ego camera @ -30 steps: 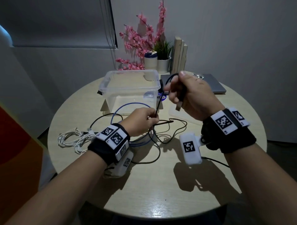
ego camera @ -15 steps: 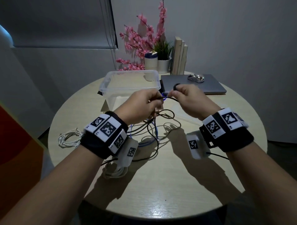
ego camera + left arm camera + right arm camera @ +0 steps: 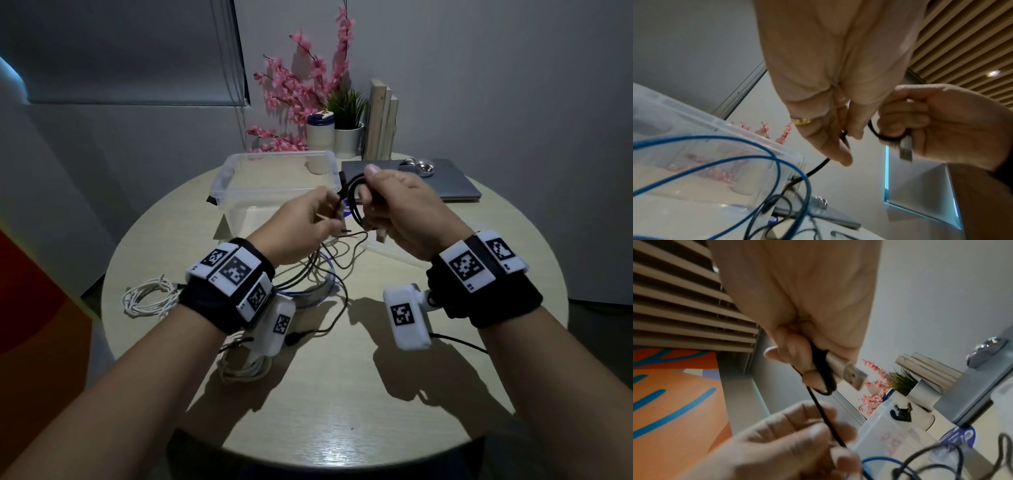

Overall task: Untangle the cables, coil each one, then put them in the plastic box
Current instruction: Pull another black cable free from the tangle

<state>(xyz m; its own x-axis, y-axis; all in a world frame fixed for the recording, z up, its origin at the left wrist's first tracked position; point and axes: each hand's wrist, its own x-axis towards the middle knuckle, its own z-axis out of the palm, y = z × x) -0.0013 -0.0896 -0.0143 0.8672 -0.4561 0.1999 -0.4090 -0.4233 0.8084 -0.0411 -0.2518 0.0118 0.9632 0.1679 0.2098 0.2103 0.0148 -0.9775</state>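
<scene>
1. Head view: both hands are raised over the round table (image 3: 342,394), just in front of the plastic box (image 3: 239,178).
2. The right hand (image 3: 407,212) curls its fingers around a small coil of the black cable (image 3: 354,198); the loops stand roughly upright, their long axis top to bottom.
3. The left hand (image 3: 301,229) pinches the same cable just beside the coil, fingers bent round it. From there the slack hangs to the table and mixes with a blue cable (image 3: 325,291).
4. A white cable (image 3: 147,301) lies bundled near the table's left edge, well apart from the box.
5. Right wrist view shows what the head view barely does: the cable's metal USB plug (image 3: 853,376) juts from under the right hand's fingers (image 3: 793,353), pointing down and away toward the box.
6. Left wrist view shows the blue cable (image 3: 756,155) looping in front of the box wall (image 3: 719,129), and a gold ring (image 3: 800,121) on a left finger.
7. A closed laptop (image 3: 445,185) sits behind the right hand.
</scene>
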